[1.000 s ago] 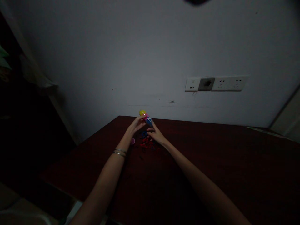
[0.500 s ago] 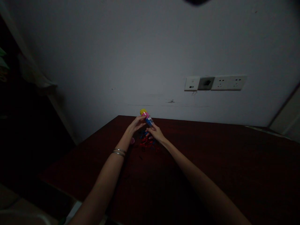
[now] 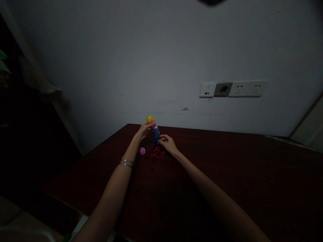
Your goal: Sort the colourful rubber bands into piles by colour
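Note:
My left hand (image 3: 145, 129) is closed around a clear plastic bottle (image 3: 154, 127). Its rounded yellow end points up and away, with pink and blue contents below a small white label. The bottle tilts with its lower end toward the table, and blue pieces (image 3: 155, 143) show right under that end. My right hand (image 3: 168, 144) is beside the lower end, fingers bent and thumb apart from them; nothing shows in its grasp. A heap of small red bits (image 3: 158, 153), with dark ones among them, lies below. They look like little bands, too small to be sure.
A round pink piece (image 3: 142, 151), perhaps a lid, lies by my left wrist. The dark red-brown table (image 3: 227, 168) meets a pale wall (image 3: 161, 67). Sockets (image 3: 233, 89) are set in the wall at the right. The table's left edge drops into shadow.
My left hand and the bottle have moved slightly left, and the bottle stands steeper. My right hand has come off its lower end. Blue pieces now show beneath it, and the pink piece is less covered.

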Demonstrator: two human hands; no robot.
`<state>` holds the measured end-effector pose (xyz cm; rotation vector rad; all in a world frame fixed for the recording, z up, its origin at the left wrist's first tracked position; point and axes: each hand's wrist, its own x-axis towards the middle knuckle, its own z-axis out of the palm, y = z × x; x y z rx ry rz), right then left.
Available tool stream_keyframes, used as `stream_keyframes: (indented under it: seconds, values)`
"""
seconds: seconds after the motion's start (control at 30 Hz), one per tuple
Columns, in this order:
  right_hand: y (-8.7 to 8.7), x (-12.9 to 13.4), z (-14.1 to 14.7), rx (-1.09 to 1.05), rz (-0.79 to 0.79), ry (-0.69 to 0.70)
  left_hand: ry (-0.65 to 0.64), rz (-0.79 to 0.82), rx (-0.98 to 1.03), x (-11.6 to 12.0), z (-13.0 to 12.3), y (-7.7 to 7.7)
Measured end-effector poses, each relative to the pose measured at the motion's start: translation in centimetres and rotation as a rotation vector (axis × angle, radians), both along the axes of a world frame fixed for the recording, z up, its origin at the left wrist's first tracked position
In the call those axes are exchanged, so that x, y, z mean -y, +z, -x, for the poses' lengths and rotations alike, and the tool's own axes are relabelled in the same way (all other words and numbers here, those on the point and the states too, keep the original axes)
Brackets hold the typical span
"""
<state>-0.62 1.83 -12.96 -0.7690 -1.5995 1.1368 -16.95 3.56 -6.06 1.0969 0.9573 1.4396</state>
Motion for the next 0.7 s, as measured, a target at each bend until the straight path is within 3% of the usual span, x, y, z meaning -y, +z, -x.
stream_keyframes:
  seconds: [0.27,0.37,0.5,0.7]
  values:
    - [0.7,1.0,0.3,-0.061,0.041,0.086,-0.057,0.024,0.211,0.5,-1.4,0.3]
    - [1.0,1.5,0.6,-0.083,0.073,0.104,-0.220,0.062,0.230,0.8,-2.3,0.2]
    - [1.2,1.6,0.7,-0.075,0.122,0.081,-0.422,0.073,0.097,1.4,-3.4,0.1]
    - [1.5,1.3,0.1,-0.086,0.161,0.136,-0.376,0.049,0.107,1.5,-3.4,0.2]
